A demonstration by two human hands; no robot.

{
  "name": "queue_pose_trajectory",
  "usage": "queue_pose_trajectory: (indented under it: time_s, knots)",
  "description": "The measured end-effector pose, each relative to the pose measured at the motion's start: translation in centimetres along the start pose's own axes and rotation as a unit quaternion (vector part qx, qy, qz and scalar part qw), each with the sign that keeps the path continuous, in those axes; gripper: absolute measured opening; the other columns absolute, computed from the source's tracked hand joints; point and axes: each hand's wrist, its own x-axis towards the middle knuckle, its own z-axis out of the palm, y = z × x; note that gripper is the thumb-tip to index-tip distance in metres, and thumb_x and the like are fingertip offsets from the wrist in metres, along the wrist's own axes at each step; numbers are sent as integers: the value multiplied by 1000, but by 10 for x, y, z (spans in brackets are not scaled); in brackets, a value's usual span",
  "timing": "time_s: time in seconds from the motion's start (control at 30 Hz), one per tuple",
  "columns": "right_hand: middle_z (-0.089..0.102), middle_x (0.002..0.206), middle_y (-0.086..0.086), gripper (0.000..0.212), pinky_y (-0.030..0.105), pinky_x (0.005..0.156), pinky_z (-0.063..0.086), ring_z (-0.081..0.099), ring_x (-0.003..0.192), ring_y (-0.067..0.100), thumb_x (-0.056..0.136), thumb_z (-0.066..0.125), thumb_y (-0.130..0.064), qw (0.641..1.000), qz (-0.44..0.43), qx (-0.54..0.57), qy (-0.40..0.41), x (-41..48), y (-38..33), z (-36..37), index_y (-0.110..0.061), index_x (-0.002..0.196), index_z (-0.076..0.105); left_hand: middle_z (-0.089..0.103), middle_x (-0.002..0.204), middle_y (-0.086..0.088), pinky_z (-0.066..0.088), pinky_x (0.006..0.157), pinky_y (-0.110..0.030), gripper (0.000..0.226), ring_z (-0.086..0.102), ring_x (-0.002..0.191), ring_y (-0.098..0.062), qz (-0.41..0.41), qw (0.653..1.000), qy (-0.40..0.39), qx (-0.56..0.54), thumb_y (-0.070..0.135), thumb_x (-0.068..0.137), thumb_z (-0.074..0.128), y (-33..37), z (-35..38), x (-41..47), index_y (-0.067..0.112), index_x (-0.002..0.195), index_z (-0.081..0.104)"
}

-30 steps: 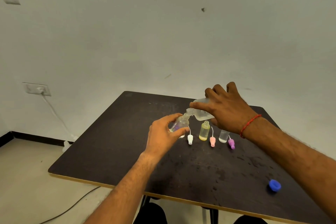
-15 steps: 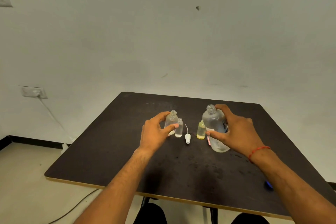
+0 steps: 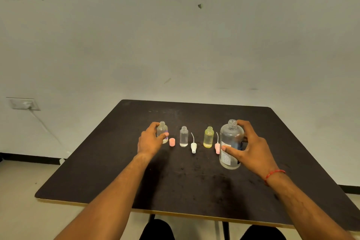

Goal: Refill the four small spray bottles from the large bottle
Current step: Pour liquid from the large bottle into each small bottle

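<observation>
The large clear bottle (image 3: 230, 143) stands upright and uncapped on the dark table (image 3: 194, 181), held by my right hand (image 3: 248, 148). My left hand (image 3: 151, 140) grips a small clear bottle (image 3: 162, 131) standing at the left end of the row. A second small clear bottle (image 3: 183, 136) and a yellow small bottle (image 3: 208, 137) stand open between my hands. A fourth small bottle is not visible. A white spray top (image 3: 193, 146) and a pink spray top (image 3: 217, 146) lie beside them, and a pink cap (image 3: 172, 142) stands by my left hand.
The table's front edge runs just above my knees. A wall socket (image 3: 23, 103) with a cable sits on the wall at the left. The wall rises right behind the table's far edge.
My right hand has tipped the large bottle back upright and set it on the table. My left hand has lowered the small bottle onto the table at the left end.
</observation>
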Motion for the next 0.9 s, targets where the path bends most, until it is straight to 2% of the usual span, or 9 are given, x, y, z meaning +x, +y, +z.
queue_pose_trajectory:
  time_s: [0.13,0.33,0.53,0.77,0.9]
  knots:
    - [62,121,-11,80,39,94,54,64,102,16,65,85,-44,1000,7,6,4,0,6,-2,-44,129,36,70,125,-3,55,97,-44,43,67,112,-26,-18,999,-5,27,34,92,74,-9,3,7,26,130,55]
    - [60,125,-6,83,34,92,51,59,99,13,65,86,-38,1000,18,9,9,-1,12,-5,-39,131,36,68,128,-5,53,96,-43,44,66,114,-27,-41,998,-15,52,34,94,71,-17,4,13,25,133,53]
    - [58,131,-1,83,44,97,51,62,110,24,67,86,-34,1000,23,5,17,-2,20,-6,-35,134,36,68,127,-5,52,99,-44,42,65,115,-26,-51,998,-21,38,31,95,70,-23,8,18,25,133,53]
    - [58,132,-2,83,42,96,51,63,111,24,67,85,-37,999,32,3,28,-3,30,-9,-37,133,35,67,131,-6,51,103,-45,44,64,118,-27,-55,998,-25,25,30,96,69,-23,14,19,26,137,52]
    - [59,131,-3,84,40,94,51,63,109,22,66,86,-37,999,35,9,30,-5,34,-10,-39,133,35,64,137,-6,49,105,-47,54,62,123,-28,-68,997,-23,23,32,95,71,-23,14,16,27,143,48]
